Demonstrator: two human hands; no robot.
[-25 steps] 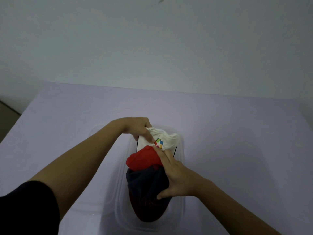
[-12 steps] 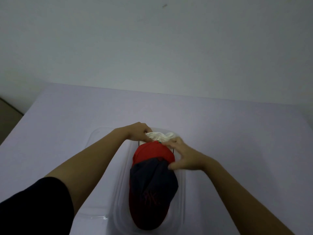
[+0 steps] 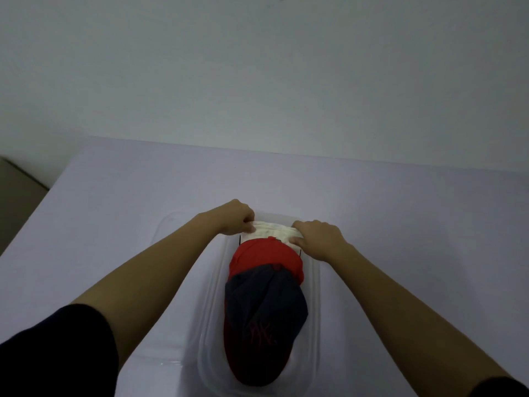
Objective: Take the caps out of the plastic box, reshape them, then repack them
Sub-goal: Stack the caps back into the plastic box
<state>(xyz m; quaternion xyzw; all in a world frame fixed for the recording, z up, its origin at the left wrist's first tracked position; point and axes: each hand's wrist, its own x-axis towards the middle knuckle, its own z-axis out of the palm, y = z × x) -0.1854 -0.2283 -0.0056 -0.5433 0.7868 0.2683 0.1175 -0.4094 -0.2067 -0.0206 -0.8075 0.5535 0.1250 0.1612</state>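
A clear plastic box [image 3: 313, 333] lies on the table in front of me with three caps nested in it. Nearest me is a navy cap [image 3: 264, 308] with a dark red brim and a red emblem. A red cap [image 3: 264, 255] lies behind it. At the far end a white cap [image 3: 273, 232] is bunched up. My left hand [image 3: 237, 217] pinches the white cap's left end. My right hand [image 3: 317, 237] grips its right end, with fingers curled over the fabric.
The box's clear lid [image 3: 171, 282] lies flat on the table just left of the box, under my left forearm. The pale table [image 3: 415, 239] ends at a plain wall at the back. Its left edge [image 3: 37, 202] drops to a brown floor.
My right hand left the navy cap and moved to the white cap's right end. The white cap has been pressed lower, hiding its logo. The red and navy caps now lie flatter.
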